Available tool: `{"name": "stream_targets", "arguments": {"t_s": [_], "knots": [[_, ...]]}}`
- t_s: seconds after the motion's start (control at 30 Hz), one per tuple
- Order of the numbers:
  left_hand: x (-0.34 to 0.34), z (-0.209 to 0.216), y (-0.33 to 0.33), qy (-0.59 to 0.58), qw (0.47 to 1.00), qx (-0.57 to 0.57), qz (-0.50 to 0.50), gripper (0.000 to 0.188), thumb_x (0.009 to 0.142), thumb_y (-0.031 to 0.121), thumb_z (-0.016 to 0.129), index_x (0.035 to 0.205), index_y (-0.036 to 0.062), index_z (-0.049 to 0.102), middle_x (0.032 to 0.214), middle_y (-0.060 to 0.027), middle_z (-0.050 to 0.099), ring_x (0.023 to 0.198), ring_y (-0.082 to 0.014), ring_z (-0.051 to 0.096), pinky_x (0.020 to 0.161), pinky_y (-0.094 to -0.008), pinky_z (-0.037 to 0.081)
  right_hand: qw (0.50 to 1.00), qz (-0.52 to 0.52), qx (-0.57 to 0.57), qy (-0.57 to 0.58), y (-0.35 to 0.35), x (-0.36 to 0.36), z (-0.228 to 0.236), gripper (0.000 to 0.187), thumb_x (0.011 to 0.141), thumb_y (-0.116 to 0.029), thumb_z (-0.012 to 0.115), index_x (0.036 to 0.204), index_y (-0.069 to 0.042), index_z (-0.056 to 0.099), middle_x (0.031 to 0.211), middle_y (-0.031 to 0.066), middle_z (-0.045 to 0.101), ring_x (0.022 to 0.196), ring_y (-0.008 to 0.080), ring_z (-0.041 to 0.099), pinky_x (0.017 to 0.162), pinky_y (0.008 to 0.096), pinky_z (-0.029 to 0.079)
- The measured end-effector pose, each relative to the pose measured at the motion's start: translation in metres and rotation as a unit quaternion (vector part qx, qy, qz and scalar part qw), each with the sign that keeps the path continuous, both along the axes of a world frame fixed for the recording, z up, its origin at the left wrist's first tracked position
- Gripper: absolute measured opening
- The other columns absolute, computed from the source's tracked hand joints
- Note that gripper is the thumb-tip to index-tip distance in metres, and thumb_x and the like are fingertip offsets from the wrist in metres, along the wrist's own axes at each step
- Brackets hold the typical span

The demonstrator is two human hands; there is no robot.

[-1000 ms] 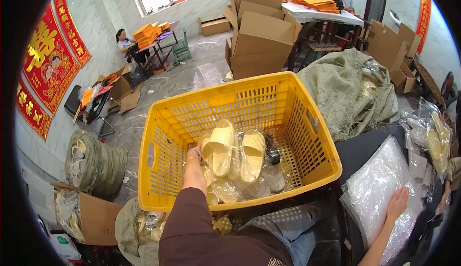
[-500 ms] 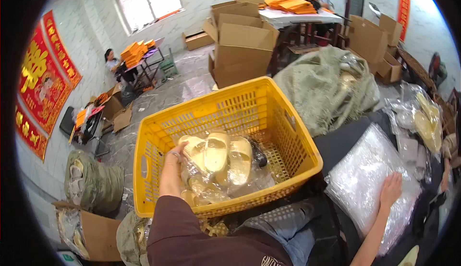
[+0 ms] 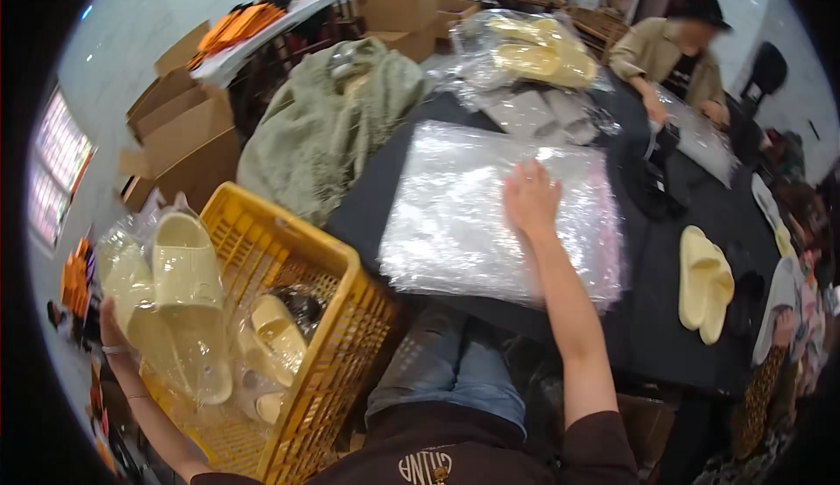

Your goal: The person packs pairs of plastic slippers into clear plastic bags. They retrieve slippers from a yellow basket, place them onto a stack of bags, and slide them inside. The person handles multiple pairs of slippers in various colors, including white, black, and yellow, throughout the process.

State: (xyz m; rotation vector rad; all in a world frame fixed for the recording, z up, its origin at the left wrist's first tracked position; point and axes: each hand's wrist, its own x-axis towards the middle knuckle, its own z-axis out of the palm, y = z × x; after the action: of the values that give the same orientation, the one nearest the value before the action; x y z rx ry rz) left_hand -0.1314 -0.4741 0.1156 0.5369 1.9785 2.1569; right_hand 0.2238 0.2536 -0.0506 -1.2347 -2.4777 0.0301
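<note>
At the left, my left hand [image 3: 111, 327] grips the edge of a clear bag of pale yellow slippers [image 3: 194, 262]. The bag is held up over the yellow plastic crate [image 3: 337, 253]; the fingers are partly hidden behind it. More yellow slippers [image 3: 278, 336] in clear wrap lie inside the crate, beside a dark wrapped item [image 3: 302, 308]. My right hand [image 3: 532, 195] rests flat, fingers stretched out, on a stack of clear plastic bags [image 3: 446, 214] lying on the black-covered table [image 3: 647, 297].
Bagged yellow slippers [image 3: 547, 52] and grey slippers [image 3: 525, 116] lie at the table's far side. An unwrapped yellow pair [image 3: 704, 284] sits to the right. Across the table a person [image 3: 678, 61] handles a clear bag. A green woven sack [image 3: 328, 126] stands behind the crate, near cardboard boxes [image 3: 188, 139].
My view has swung right toward the table. My left hand has raised the bag of yellow slippers up from the crate's contents. My right hand stays on the plastic bags, slightly shifted.
</note>
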Motion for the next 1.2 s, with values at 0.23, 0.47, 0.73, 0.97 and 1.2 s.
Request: {"name": "stream_targets", "arguments": {"t_s": [0.23,0.47,0.73,0.97,1.2], "knots": [[-0.021,0.002,0.247,0.232,0.954,-0.037,-0.187,0.039,0.091,0.030,0.051,0.121,0.0044,0.053,0.115,-0.0066,0.056,0.105,-0.0161,0.053,0.093,-0.0318,0.042,0.984,0.034,-0.041,0.171,0.011,0.002,0.000,0.050,0.095,-0.043,0.035,0.127,-0.008,0.052,0.141,0.0147,0.038,0.134,0.0286,0.031,0.111,0.0507,0.016],[0.096,-0.027,0.524,-0.086,0.912,0.040,-0.399,0.034,0.088,0.033,0.058,0.105,0.0038,0.061,0.096,-0.0068,0.064,0.086,-0.0158,0.061,0.076,-0.0301,0.051,0.883,0.073,-0.038,0.462,0.021,0.013,0.031,0.037,0.095,-0.033,0.046,0.110,-0.003,0.062,0.116,0.0163,0.059,0.110,0.0313,0.054,0.099,0.0449,0.037],[0.220,-0.055,0.597,-0.323,0.877,0.203,-0.293,0.053,0.082,0.042,0.058,0.119,0.0041,0.056,0.115,-0.0096,0.062,0.104,-0.0236,0.060,0.091,-0.0352,0.048,0.380,0.189,-0.668,0.611,0.045,0.061,0.064,0.065,0.096,-0.054,0.031,0.126,0.003,0.047,0.116,0.0201,0.058,0.102,0.0288,0.059,0.086,0.0361,0.047],[0.222,-0.115,0.586,-0.486,0.792,0.272,-0.251,0.055,0.081,0.041,0.062,0.121,0.0044,0.055,0.120,-0.0089,0.059,0.109,-0.0232,0.057,0.097,-0.0361,0.045,0.592,0.170,-0.536,0.578,0.067,0.094,0.065,0.052,0.094,-0.040,0.049,0.125,0.001,0.048,0.115,0.0159,0.060,0.097,0.0200,0.061,0.079,0.0308,0.049],[0.243,-0.104,0.549,-0.380,0.907,0.112,-0.142,0.045,0.081,0.029,0.069,0.118,0.0080,0.054,0.119,-0.0048,0.055,0.110,-0.0235,0.054,0.092,-0.0405,0.047,0.785,0.074,-0.417,0.453,0.052,0.139,0.105,0.033,0.094,-0.029,0.046,0.098,0.000,0.061,0.073,0.0092,0.065,0.060,0.0143,0.064,0.054,0.0228,0.049]]}}
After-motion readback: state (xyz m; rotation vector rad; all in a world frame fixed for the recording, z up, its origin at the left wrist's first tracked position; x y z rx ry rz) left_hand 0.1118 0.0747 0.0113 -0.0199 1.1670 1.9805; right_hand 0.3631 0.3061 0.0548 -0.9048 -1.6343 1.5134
